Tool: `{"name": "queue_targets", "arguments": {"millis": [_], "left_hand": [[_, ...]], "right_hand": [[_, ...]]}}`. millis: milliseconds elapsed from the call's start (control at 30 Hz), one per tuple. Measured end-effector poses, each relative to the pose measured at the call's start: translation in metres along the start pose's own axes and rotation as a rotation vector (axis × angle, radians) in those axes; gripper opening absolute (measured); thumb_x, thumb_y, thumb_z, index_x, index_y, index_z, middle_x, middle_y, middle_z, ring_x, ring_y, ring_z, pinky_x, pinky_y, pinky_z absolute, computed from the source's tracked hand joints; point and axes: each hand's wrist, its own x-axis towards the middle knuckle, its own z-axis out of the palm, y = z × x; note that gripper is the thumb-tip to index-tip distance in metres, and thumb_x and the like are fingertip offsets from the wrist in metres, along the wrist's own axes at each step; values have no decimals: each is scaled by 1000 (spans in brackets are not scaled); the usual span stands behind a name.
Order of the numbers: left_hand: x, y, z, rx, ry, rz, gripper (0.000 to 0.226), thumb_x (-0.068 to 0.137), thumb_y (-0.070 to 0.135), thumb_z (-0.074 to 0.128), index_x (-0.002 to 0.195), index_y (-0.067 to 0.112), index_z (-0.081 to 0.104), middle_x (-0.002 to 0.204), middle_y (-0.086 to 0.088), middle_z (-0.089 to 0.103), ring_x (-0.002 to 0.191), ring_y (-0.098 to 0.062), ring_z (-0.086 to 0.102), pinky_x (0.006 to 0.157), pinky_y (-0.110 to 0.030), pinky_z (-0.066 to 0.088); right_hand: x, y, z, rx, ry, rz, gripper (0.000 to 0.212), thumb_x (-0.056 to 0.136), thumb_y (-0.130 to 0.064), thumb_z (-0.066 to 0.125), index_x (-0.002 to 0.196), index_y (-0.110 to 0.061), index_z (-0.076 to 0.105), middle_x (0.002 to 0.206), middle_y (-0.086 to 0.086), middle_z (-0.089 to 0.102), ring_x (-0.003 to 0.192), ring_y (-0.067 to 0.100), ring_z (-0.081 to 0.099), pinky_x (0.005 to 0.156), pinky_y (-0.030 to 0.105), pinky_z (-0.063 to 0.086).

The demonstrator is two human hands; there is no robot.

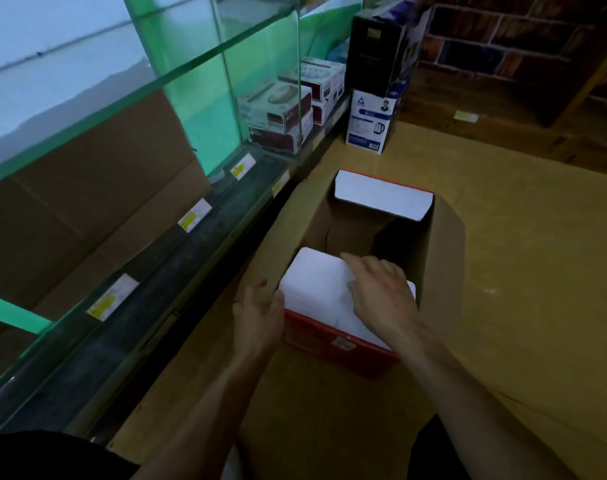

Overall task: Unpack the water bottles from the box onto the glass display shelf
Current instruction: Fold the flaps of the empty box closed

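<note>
An open brown cardboard box (pixel 444 237) stands on the floor. Inside it, at the near end, sits a red product carton with a white top (pixel 316 282). A second red-and-white carton (pixel 381 195) sits at the box's far end. My left hand (pixel 257 306) touches the near carton's left side with relaxed fingers. My right hand (pixel 378 285) lies flat on its white top, fingers straight. The glass display shelf (pixel 177 74) runs along the left. No bottle itself is visible.
Flattened cardboard (pixel 87 209) leans behind the lower glass shelf, whose edge bears yellow price tags (pixel 194 216). Boxed appliances (pixel 278 112) fill the far shelf section. A black box on a white kettle box (pixel 371 119) stands beyond. Brown cardboard sheets cover the floor at right.
</note>
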Motion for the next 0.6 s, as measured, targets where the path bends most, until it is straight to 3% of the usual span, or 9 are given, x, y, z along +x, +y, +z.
{"name": "queue_targets", "arguments": {"millis": [100, 300, 467, 600], "left_hand": [[7, -4, 2, -25, -62, 12, 50, 101, 48, 53, 148, 41, 39, 158, -4, 39, 134, -30, 50, 102, -50, 51], [13, -7, 9, -289, -20, -88, 48, 99, 29, 63, 145, 31, 50, 157, -3, 40, 136, -30, 47, 99, -43, 48], [9, -5, 11, -551, 83, -161, 33, 99, 13, 62, 131, 18, 60, 136, -6, 57, 110, -21, 60, 83, -33, 54], [0, 0, 7, -632, 231, -92, 48, 92, 8, 70, 127, 30, 46, 131, -2, 56, 113, -20, 59, 91, -40, 56]], "right_hand": [[-1, 8, 16, -42, -45, 27, 61, 105, -23, 50, 162, -22, 28, 162, 7, 37, 147, 29, 34, 123, 40, 22], [-17, 3, 42, 35, -197, 44, 57, 109, -30, 42, 162, -25, 25, 172, 7, 14, 158, 26, 13, 127, 37, 13], [-26, -17, 43, 122, -237, -29, 54, 110, -35, 41, 162, -27, 29, 172, 0, 19, 158, 20, 17, 127, 35, 13], [-23, -33, 40, 289, -265, -35, 54, 108, -36, 48, 160, -29, 34, 168, -4, 28, 155, 16, 20, 125, 34, 19]]}}
